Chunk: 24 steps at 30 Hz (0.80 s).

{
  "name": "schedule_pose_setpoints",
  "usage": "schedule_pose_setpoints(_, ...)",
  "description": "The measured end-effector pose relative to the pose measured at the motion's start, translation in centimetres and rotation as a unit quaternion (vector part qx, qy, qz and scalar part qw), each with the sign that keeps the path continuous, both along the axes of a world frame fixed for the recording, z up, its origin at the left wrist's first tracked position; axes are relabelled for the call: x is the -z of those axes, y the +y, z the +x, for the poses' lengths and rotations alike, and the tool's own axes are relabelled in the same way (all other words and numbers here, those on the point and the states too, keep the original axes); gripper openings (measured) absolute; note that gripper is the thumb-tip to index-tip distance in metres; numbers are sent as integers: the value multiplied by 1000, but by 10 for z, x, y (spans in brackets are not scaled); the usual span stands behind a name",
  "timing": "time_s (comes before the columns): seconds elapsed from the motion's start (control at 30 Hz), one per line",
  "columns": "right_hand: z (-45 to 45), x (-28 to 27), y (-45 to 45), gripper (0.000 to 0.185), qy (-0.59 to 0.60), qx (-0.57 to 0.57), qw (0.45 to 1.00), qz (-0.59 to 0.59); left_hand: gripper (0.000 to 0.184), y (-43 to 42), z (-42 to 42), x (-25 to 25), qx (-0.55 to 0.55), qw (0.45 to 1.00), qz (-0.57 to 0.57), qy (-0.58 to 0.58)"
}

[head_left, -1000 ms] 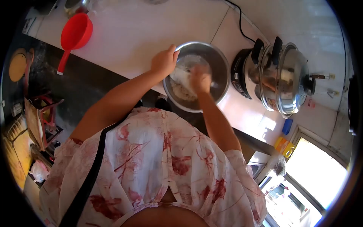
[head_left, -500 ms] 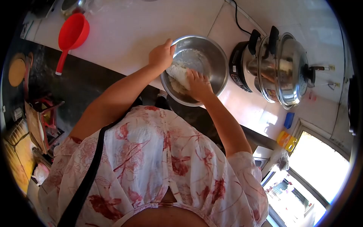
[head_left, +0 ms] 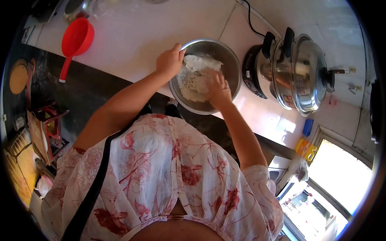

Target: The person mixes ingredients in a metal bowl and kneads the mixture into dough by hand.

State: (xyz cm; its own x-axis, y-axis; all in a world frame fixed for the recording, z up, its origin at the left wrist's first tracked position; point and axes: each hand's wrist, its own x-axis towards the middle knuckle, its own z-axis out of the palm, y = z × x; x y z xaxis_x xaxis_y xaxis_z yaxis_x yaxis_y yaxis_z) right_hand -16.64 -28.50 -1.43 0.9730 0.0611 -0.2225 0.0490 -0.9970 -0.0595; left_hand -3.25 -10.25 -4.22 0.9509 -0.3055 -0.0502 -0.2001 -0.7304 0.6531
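Note:
A steel bowl [head_left: 234, 74] stands at the counter's front edge. Its left rim is gripped by my left hand [head_left: 169, 62], thumb at the rim and fingers folded. Inside lies whitish dough with loose flour [head_left: 195, 76], spread over the left and middle of the bowl. My right hand [head_left: 219, 91] is in the bowl against the right side of the dough, fingers apart and slightly blurred, not closed round anything. Its fingertips touch the floury mass.
On the counter [head_left: 136, 36], a red ladle-like scoop [head_left: 78, 37] lies at the left with its handle over the front edge. A steel pot [head_left: 74, 9] sits behind it. Right of the bowl stands a lidded steamer [head_left: 299, 74] on a black-sided base with a cord.
My right hand has shifted a little right and its fingers have spread. The dough, earlier bunched at the bowl's left, now lies wider and flatter. My left hand keeps the rim.

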Motion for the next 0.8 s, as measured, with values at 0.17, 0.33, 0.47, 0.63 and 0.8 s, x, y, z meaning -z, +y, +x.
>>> schedule_pose_setpoints(0.17,-5,29,9,34,-19,-89,996,2,21,0,-2,-4,-6,1000,3,4)
schedule_pose_setpoints(0.33,8,15,4,28,7,-71,996,43,20,-2,-1,1,-1,1000,-10,-13)
schedule_pose_setpoints(0.47,23,6,-25,24,-64,36,960,270,20,0,-2,-1,2,1000,1,-19)
schedule_pose_setpoints(0.63,56,26,-35,20,-107,180,899,385,20,1,-2,0,1,1000,-3,-17)
schedule_pose_setpoints(0.8,52,59,-7,24,-223,208,925,228,21,-1,-5,-2,-19,1000,-1,-8)
